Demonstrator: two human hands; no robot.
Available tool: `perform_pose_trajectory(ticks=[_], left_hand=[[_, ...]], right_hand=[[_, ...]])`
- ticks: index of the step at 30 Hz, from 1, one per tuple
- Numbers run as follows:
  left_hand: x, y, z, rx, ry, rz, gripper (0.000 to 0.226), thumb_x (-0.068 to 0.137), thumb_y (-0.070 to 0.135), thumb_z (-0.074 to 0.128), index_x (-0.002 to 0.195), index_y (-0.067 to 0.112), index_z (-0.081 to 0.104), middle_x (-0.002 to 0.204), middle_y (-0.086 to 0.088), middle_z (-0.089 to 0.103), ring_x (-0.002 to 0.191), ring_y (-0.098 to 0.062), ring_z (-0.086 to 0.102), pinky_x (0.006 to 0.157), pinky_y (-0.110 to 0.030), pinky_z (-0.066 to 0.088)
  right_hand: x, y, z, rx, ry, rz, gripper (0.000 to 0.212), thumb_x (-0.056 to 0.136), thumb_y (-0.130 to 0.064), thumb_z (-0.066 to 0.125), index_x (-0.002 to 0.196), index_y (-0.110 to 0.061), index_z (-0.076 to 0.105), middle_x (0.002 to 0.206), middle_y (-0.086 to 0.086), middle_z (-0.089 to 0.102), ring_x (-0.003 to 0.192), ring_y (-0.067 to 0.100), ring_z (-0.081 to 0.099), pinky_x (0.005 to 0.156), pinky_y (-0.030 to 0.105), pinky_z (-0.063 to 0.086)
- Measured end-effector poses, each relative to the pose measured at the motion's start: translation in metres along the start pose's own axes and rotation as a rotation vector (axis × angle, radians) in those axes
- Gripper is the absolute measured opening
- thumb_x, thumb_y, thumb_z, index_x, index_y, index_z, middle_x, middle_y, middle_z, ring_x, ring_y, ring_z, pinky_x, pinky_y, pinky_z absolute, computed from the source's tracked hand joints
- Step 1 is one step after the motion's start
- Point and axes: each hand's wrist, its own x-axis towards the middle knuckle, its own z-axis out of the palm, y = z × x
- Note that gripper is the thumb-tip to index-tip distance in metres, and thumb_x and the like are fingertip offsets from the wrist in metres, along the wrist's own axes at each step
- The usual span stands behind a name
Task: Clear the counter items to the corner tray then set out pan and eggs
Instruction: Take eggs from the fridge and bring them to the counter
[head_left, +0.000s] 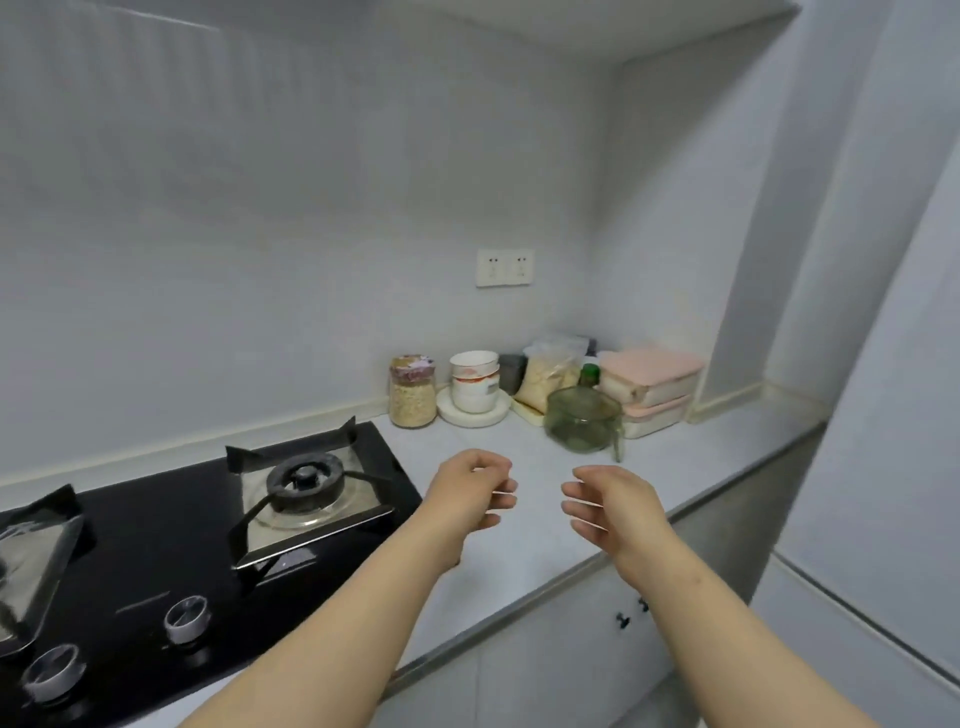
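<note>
left grip (475, 491) and right grip (610, 506) hung loose and empty; jars (413, 395) crowded the desk (540, 452) corner, no pan or eggs yet.

A clear glass jar of pale oats with a patterned lid (413, 392) is standing upright on the pale counter (535, 447). Just beside it, white ceramic bowls (474, 382) are sitting stacked on a round white plate (474, 414). A clear bag of pale flakes (548, 382) is leaning in the corner. A green glass pot with a handle (582, 420) is sitting in front of two stacked pink-lidded plastic boxes (649, 384).
</note>
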Motion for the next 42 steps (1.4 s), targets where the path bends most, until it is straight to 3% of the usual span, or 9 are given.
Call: perform_pose_trajectory(ticks=[13,18,21,25,29,34,36,40,42], left_hand=[[0.080,0.125,0.261,-0.016,-0.421,0.346,0.018,0.094,0.005,0.043,0.091,0.017,0.055,0.088,-0.003,0.058,0.070,-0.012,0.055,0.068,-0.026,0.045],[0.099,0.155,0.321,0.061,-0.537,0.483,0.040,0.094,0.000,0.036,0.126,0.022,0.045,0.133,0.004,0.045,0.117,-0.015,0.045,0.090,-0.025,0.035],[0.114,0.171,0.340,-0.019,-0.625,0.397,0.047,0.097,0.009,0.039,0.141,0.021,0.029,0.143,-0.002,0.036,0.127,-0.019,0.039,0.092,-0.028,0.032],[0.142,0.177,0.364,-0.024,-0.814,0.359,0.039,0.099,0.019,0.037,0.138,0.016,0.037,0.136,-0.005,0.049,0.122,-0.023,0.049,0.087,-0.028,0.040],[0.155,0.172,0.378,-0.089,-0.924,0.340,0.036,0.102,0.025,0.031,0.133,0.008,0.037,0.133,-0.011,0.049,0.124,-0.026,0.047,0.109,-0.041,0.036],[0.167,0.171,0.373,-0.163,-1.014,0.308,0.032,0.101,0.030,0.029,0.122,0.012,0.045,0.120,-0.011,0.057,0.113,-0.024,0.055,0.105,-0.044,0.040],[0.164,0.169,0.363,-0.163,-1.028,0.314,0.026,0.101,0.029,0.029,0.109,0.015,0.049,0.109,-0.009,0.060,0.101,-0.022,0.057,0.099,-0.042,0.044],[0.144,0.157,0.321,-0.234,-1.070,0.317,0.030,0.101,0.018,0.032,0.079,0.021,0.052,0.076,0.002,0.062,0.069,-0.011,0.056,0.063,-0.027,0.043],[0.123,0.150,0.294,-0.273,-1.072,0.314,0.031,0.099,0.014,0.035,0.073,0.020,0.051,0.069,0.004,0.060,0.064,-0.009,0.054,0.061,-0.026,0.040]], right_hand=[[0.056,-0.138,-0.202,-0.273,0.511,-0.464,0.016,0.092,-0.011,0.047,0.080,-0.018,0.055,0.081,0.005,0.063,0.066,0.017,0.059,0.069,0.030,0.045],[0.059,-0.154,-0.229,-0.417,0.741,-0.561,0.018,0.089,-0.009,0.043,0.093,-0.023,0.054,0.081,0.000,0.061,0.081,0.024,0.064,0.071,0.033,0.048],[0.067,-0.159,-0.228,-0.435,0.797,-0.571,0.020,0.089,-0.010,0.042,0.099,-0.025,0.052,0.079,-0.003,0.059,0.081,0.023,0.064,0.063,0.028,0.046],[0.090,-0.163,-0.215,-0.462,0.902,-0.560,0.022,0.090,-0.011,0.043,0.107,-0.024,0.050,0.082,-0.010,0.056,0.074,0.009,0.055,0.062,0.023,0.043],[0.111,-0.162,-0.201,-0.533,1.019,-0.537,0.035,0.090,-0.012,0.046,0.124,-0.019,0.046,0.118,-0.003,0.056,0.106,0.013,0.054,0.091,0.029,0.046],[0.114,-0.156,-0.194,-0.639,1.044,-0.468,0.045,0.089,-0.014,0.053,0.132,-0.018,0.039,0.125,-0.002,0.048,0.113,0.013,0.050,0.094,0.026,0.043],[0.110,-0.153,-0.188,-0.692,1.083,-0.471,0.041,0.088,-0.016,0.055,0.127,-0.019,0.041,0.117,-0.004,0.045,0.106,0.012,0.051,0.088,0.024,0.043],[0.088,-0.142,-0.160,-0.753,1.252,-0.526,0.028,0.086,-0.027,0.059,0.105,-0.028,0.038,0.106,-0.005,0.046,0.093,0.012,0.052,0.079,0.028,0.048],[0.068,-0.131,-0.142,-0.802,1.326,-0.554,0.030,0.084,-0.034,0.060,0.099,-0.030,0.034,0.101,-0.007,0.044,0.089,0.012,0.051,0.076,0.029,0.049]])
